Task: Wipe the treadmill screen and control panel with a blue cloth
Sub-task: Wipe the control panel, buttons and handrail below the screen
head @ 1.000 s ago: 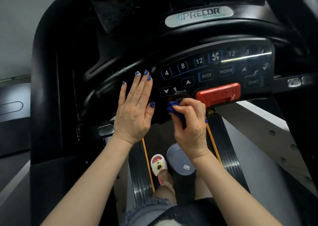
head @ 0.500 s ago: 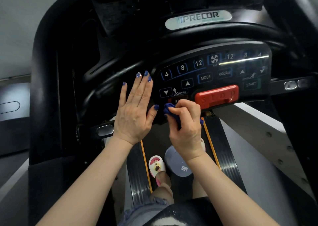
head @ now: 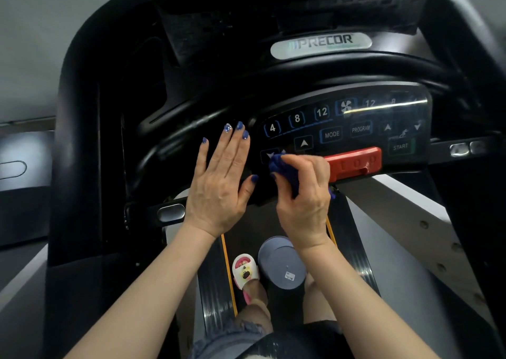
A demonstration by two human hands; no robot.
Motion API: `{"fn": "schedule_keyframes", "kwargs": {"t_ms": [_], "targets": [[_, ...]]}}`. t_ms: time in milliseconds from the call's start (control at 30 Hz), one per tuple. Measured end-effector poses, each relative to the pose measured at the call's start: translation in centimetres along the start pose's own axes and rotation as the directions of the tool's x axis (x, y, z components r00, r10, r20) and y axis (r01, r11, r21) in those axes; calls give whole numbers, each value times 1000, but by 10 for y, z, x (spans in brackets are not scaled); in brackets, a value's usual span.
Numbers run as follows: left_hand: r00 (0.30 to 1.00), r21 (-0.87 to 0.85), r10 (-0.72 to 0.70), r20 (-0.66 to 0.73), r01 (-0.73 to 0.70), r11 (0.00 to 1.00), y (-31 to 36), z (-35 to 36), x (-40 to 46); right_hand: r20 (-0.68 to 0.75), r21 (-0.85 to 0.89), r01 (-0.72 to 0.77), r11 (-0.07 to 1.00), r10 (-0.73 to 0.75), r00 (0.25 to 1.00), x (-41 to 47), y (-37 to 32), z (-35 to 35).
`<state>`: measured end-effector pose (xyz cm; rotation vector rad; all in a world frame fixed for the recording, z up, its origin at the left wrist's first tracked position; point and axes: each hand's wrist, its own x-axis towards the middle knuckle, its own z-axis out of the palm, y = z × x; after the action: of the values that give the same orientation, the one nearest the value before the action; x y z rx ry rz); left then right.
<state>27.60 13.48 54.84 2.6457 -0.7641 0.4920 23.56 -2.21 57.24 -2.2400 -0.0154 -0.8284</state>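
The black treadmill control panel (head: 339, 128) carries numbered keys, MODE, PROGRAM and START buttons and a red stop bar (head: 354, 163). My right hand (head: 304, 194) grips a bunched blue cloth (head: 282, 167) and presses it on the panel's lower left corner, over the incline-down key, just left of the stop bar. My left hand (head: 221, 178) lies flat with straight fingers on the black housing left of the panel. The dark screen (head: 287, 0) above the PRECOR badge (head: 321, 44) is only partly in view at the top edge.
A black curved handlebar (head: 356, 65) arcs above the panel. Metal grip sensors (head: 171, 212) flank it on both sides. Below, on the treadmill belt (head: 216, 290), stand my slippered foot (head: 245, 272) and a grey round container (head: 282, 263). Grey side rails run down the right.
My right hand has carried the cloth up and left, from the key under the stop bar's left end onto the incline-down key. My left hand stays flat in place.
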Motion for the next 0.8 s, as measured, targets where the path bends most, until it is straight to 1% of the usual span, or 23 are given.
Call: {"fn": "schedule_keyframes", "kwargs": {"t_ms": [133, 200, 300, 467, 600, 800], "targets": [[1000, 8, 14, -1, -14, 1000, -1, 1, 0, -13, -13, 83, 996, -83, 996, 14, 2, 4], [1000, 11, 17, 1, -17, 1000, -1, 0, 0, -16, -31, 100, 994, -101, 995, 16, 3, 3], [1000, 19, 22, 2, -22, 1000, -2, 0, 0, -6, -61, 108, 992, -109, 994, 10, 3, -1], [1000, 24, 24, -3, -24, 999, -3, 1, 0, -38, -28, 103, 994, -104, 994, 29, -4, 9], [1000, 19, 23, -5, -23, 1000, -1, 0, 0, -32, -39, 101, 994, -103, 994, 23, -2, 5], [1000, 1, 13, -3, -13, 1000, -2, 1, 0, -51, -40, 111, 993, -113, 992, 42, -4, 16]]}}
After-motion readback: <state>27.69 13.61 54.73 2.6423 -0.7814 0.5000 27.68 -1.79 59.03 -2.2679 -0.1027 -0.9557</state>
